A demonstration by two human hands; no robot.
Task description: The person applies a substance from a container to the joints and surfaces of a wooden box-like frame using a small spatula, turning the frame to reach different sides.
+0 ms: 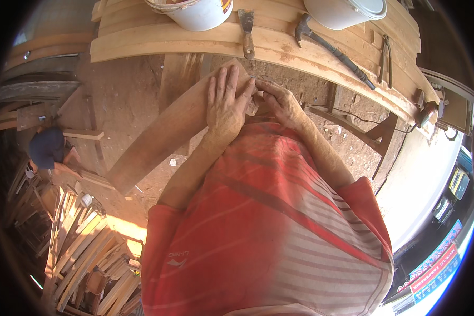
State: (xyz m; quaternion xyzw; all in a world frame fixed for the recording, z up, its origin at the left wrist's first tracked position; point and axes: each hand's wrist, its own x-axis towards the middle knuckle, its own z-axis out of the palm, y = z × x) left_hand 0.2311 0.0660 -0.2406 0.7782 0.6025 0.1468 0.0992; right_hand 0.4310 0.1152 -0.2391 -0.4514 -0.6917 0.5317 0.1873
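Observation:
A long, flat wooden board point(160, 131) slants from the lower left up to my hands, close to the front of my red shirt. On its upper end my left hand point(227, 102) lies flat, fingers stretched out and thumb pointing toward the other hand. Just beyond the board's right corner is my right hand point(282, 102), its fingers bent and drawn together near the left thumb. What sits between those right fingers is hidden or too small to name.
Ahead, a plank bench point(142, 42) carries a scraper point(247, 34), a claw hammer point(334, 50), pincers point(386, 60), a white bucket point(200, 15) and another white bucket point(342, 11). At left, another person point(47, 147) bends near wood; a lumber pile point(89, 253) lies lower left.

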